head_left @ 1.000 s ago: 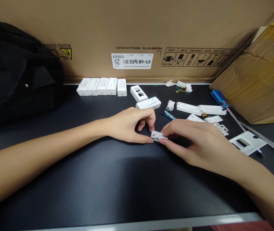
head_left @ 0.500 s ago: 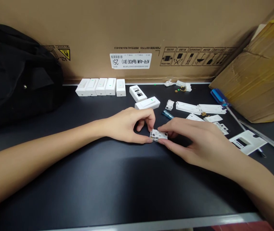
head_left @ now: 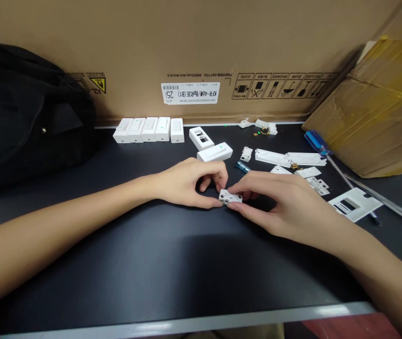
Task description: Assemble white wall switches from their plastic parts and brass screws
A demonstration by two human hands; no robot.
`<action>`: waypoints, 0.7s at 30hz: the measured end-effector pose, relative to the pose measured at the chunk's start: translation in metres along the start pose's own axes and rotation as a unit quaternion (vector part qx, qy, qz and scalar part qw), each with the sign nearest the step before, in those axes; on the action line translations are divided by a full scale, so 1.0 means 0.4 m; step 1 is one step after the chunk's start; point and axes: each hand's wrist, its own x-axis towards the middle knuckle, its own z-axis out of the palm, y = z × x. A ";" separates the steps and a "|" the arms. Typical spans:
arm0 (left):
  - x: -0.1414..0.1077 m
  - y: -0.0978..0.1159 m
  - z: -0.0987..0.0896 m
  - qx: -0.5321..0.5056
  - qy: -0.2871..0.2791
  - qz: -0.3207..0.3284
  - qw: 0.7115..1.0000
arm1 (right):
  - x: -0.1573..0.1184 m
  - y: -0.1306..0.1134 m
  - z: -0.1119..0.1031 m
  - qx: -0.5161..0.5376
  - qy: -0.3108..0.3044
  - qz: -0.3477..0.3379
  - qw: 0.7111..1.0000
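Observation:
A small white switch module [head_left: 230,197] with screw holes lies between both hands, low over the black table [head_left: 144,263]. My left hand [head_left: 193,183] pinches its left end with thumb and fingertips. On the module's right end, the thumb and fingers of my right hand [head_left: 285,200] are closed. Just beyond the hands lies a white rocker switch [head_left: 215,152] with a green mark, touching or close to an open white switch housing [head_left: 201,138]. A teal screwdriver handle [head_left: 242,167] shows behind my right hand, partly hidden.
Several white switches [head_left: 150,129] stand in a row at the back, before a large cardboard box [head_left: 133,47]. Loose white parts [head_left: 273,157], a white cover plate [head_left: 354,204] and a blue-handled screwdriver [head_left: 315,142] lie on the right. A black bag [head_left: 20,108] fills the left; a taped carton [head_left: 370,108] the right.
The white module has tilted and shifted slightly left between my fingers. Both hands keep their grip. The camera view has moved a little.

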 end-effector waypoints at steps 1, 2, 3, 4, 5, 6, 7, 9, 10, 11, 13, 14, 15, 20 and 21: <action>0.001 0.001 0.000 0.001 -0.001 -0.002 1.000 | 0.000 0.000 -0.001 0.000 -0.005 0.001 1.000; 0.001 0.002 0.000 0.002 -0.002 -0.003 1.000 | 0.000 0.000 -0.002 -0.002 -0.010 0.002 1.000; 0.002 0.004 0.000 0.004 -0.002 -0.004 1.000 | -0.001 0.001 -0.003 -0.002 -0.015 0.003 1.000; 0.002 0.005 -0.001 0.005 -0.003 -0.005 1.000 | -0.001 0.002 -0.004 -0.001 -0.018 0.007 1.000; 0.002 0.007 -0.001 0.006 -0.003 -0.004 1.000 | -0.002 0.003 -0.005 0.002 -0.022 0.012 1.000; 0.002 0.008 -0.002 0.006 -0.003 -0.002 1.000 | -0.002 0.003 -0.006 0.006 -0.025 0.019 0.999; 0.002 0.009 -0.002 0.006 -0.004 -0.001 1.000 | -0.002 0.004 -0.007 0.010 -0.028 0.027 0.999; 0.003 0.010 -0.003 0.006 -0.008 0.001 1.000 | -0.001 0.005 -0.007 0.020 -0.037 0.044 0.998; 0.003 0.010 -0.003 0.007 -0.011 0.002 1.000 | 0.000 0.005 -0.006 0.026 -0.040 0.051 0.998; 0.004 0.011 -0.002 0.008 -0.014 0.003 1.000 | 0.001 0.006 -0.005 0.036 -0.042 0.060 0.997; 0.005 0.012 -0.002 0.011 -0.019 0.004 1.000 | 0.003 0.009 -0.003 0.062 -0.045 0.083 0.994; 0.006 0.012 -0.002 0.012 -0.021 0.005 1.000 | 0.004 0.011 -0.002 0.074 -0.046 0.093 0.992; 0.006 0.013 -0.002 0.012 -0.022 0.005 1.000 | 0.004 0.012 -0.002 0.084 -0.047 0.102 0.990; 0.003 0.012 -0.003 0.013 -0.015 0.018 1.000 | 0.003 0.017 -0.005 0.101 -0.057 0.114 0.987; 0.003 0.011 -0.002 0.012 -0.013 0.024 1.000 | 0.004 0.016 -0.006 0.106 -0.058 0.115 0.986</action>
